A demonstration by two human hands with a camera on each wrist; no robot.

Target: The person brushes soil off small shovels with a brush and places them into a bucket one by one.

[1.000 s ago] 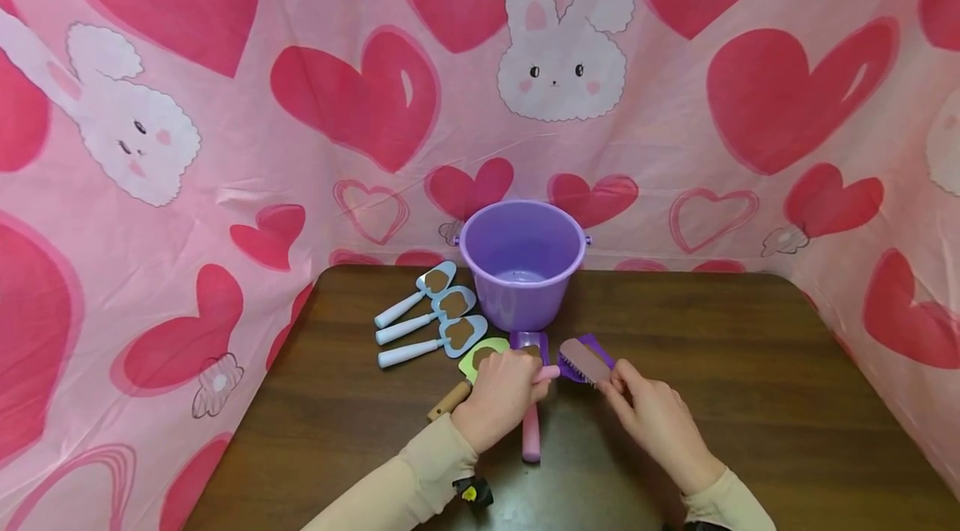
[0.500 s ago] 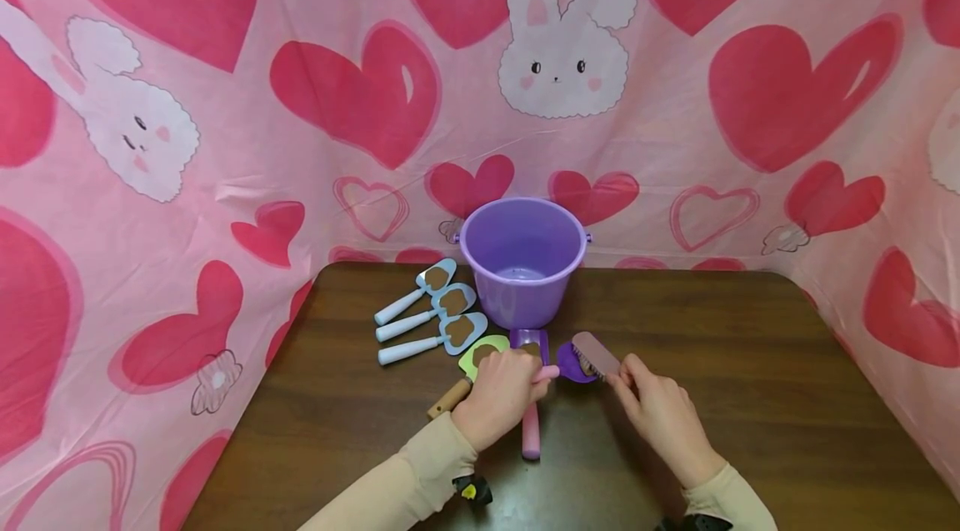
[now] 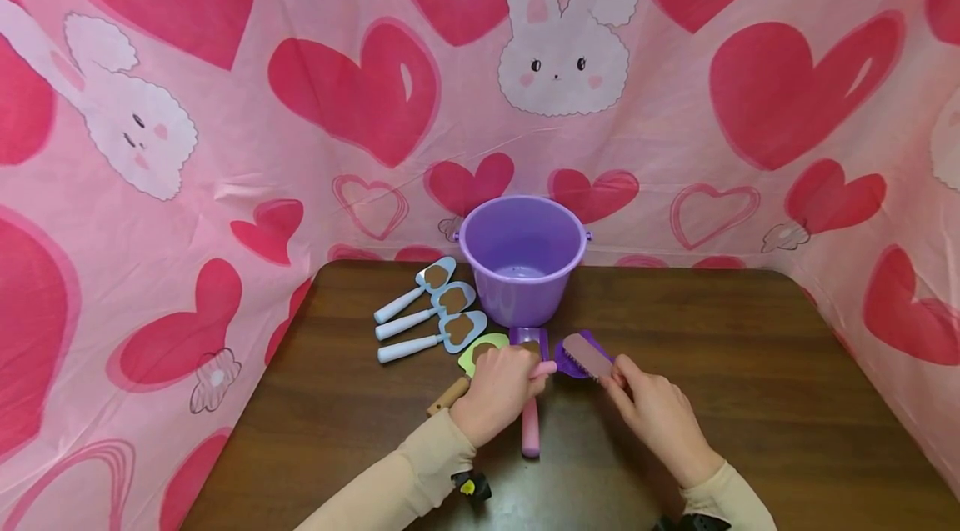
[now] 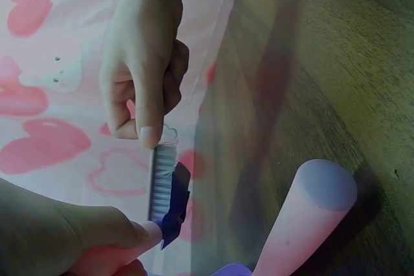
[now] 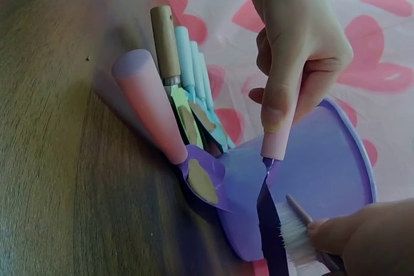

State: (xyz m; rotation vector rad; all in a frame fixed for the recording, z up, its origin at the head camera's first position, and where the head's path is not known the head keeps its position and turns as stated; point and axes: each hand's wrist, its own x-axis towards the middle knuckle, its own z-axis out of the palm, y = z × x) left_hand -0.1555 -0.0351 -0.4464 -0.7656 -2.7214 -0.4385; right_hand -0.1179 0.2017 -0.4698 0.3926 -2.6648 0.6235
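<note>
My left hand (image 3: 495, 398) grips the pink handle of a small purple trowel (image 5: 272, 224), holding it above the table with the blade toward the right. Between the thumb and fingers of my right hand (image 3: 663, 427) is a mauve-backed brush (image 3: 587, 354) with pale bristles. Its bristles lie against the trowel's blade, as the right wrist view shows, and its back covers much of that blade from above. Beneath my left hand lies a second purple trowel with a pink handle (image 3: 531, 427), a brown patch on its blade.
A purple bucket (image 3: 521, 302) stands at the table's back. Left of it lie several light blue trowels (image 3: 411, 347) with brown patches. A green trowel (image 3: 480, 350) with a wooden handle is partly hidden by my left hand. The wooden table (image 3: 750, 381) meets a pink heart-print cloth (image 3: 667, 147).
The brush slid right across the trowel's blade, uncovering part of it, then came back left over it. My left hand and its trowel stay in nearly the same place.
</note>
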